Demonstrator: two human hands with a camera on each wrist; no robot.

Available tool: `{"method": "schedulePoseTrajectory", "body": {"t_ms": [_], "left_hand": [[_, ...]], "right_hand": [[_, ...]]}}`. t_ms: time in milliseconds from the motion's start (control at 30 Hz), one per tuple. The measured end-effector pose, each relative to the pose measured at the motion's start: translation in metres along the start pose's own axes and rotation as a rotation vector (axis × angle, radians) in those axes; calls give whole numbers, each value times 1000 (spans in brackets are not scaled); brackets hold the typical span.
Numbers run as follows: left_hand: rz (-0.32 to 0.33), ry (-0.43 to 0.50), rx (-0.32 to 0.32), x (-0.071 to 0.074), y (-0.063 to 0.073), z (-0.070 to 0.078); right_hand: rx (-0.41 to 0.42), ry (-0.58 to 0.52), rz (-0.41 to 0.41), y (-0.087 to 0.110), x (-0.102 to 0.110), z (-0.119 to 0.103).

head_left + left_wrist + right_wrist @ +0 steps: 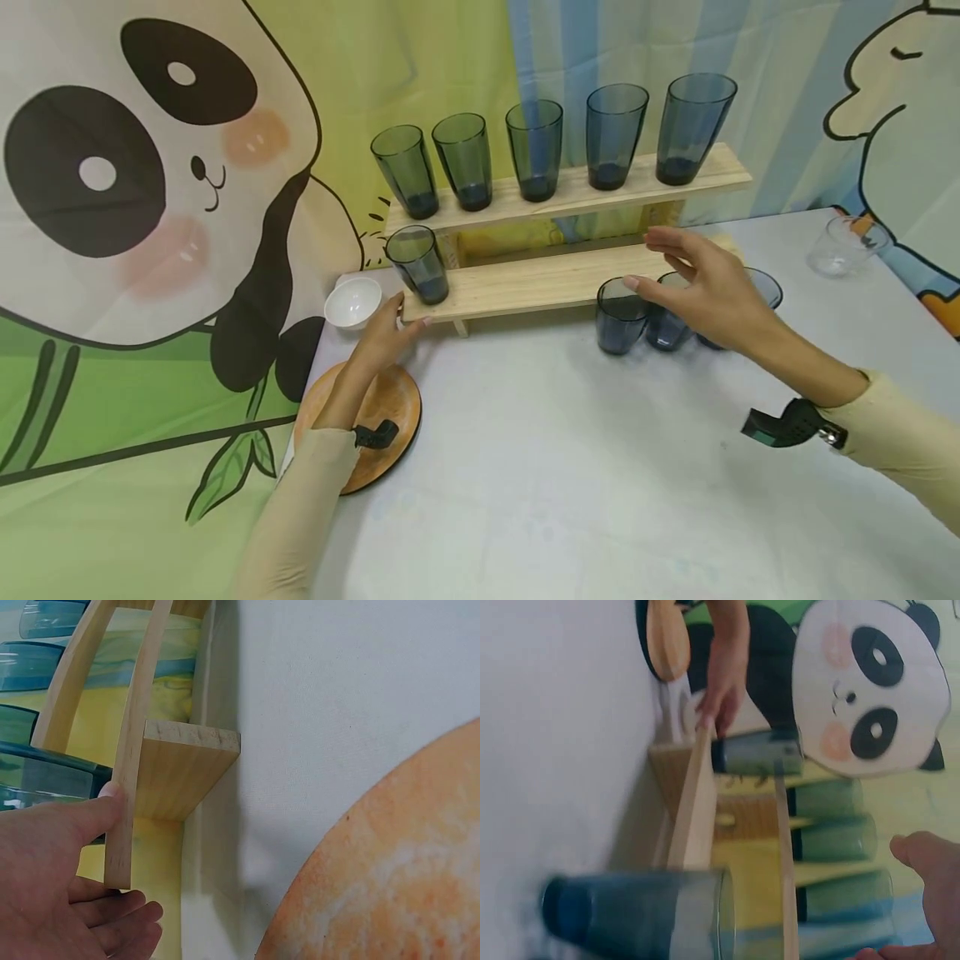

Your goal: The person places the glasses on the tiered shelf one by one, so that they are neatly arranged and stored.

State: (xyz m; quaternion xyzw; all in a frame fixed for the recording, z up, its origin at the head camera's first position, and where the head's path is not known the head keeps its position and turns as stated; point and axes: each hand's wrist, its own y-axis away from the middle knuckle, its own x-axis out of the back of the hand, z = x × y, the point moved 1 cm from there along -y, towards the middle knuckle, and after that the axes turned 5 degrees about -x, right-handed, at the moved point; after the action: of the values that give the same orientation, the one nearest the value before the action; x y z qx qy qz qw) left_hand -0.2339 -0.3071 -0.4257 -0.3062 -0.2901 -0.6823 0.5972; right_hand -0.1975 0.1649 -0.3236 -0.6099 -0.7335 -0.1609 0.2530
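Note:
A two-tier wooden shelf [525, 283] stands at the back of the table. My left hand [381, 337] grips the left end of its lower board, thumb on top and fingers beneath in the left wrist view. Beside that hand, a dark tinted glass [427, 279] stands upright on the lower board. My right hand [708, 287] is raised with fingers extended and nothing in it, above three tinted glasses [620, 321] on the table in front of the shelf's right side; it partly hides them in the head view. Several matching glasses [534, 154] line the upper board [573, 185].
At the left, a white bowl [352, 302] sits by the shelf, with a round orange-brown plate [405, 408] under my left forearm. A clear glass vessel [843, 250] stands at the far right. A printed curtain [450, 50] hangs right behind the shelf.

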Motion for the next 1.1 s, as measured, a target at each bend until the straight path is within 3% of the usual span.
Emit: {"method": "schedulePoseTrajectory", "body": {"t_ms": [233, 400, 767, 967, 1100], "left_hand": [[2, 20, 11, 1, 1, 3], [0, 13, 14, 1, 1, 2], [2, 9, -7, 0, 2, -2], [7, 29, -25, -1, 1, -2], [8, 19, -28, 0, 0, -1]], "right_hand": [[-119, 73, 127, 14, 43, 47], [-160, 127, 150, 19, 56, 84], [-223, 90, 75, 26, 44, 151], [-192, 6, 137, 28, 33, 165], [-202, 9, 163, 30, 29, 171]]}}
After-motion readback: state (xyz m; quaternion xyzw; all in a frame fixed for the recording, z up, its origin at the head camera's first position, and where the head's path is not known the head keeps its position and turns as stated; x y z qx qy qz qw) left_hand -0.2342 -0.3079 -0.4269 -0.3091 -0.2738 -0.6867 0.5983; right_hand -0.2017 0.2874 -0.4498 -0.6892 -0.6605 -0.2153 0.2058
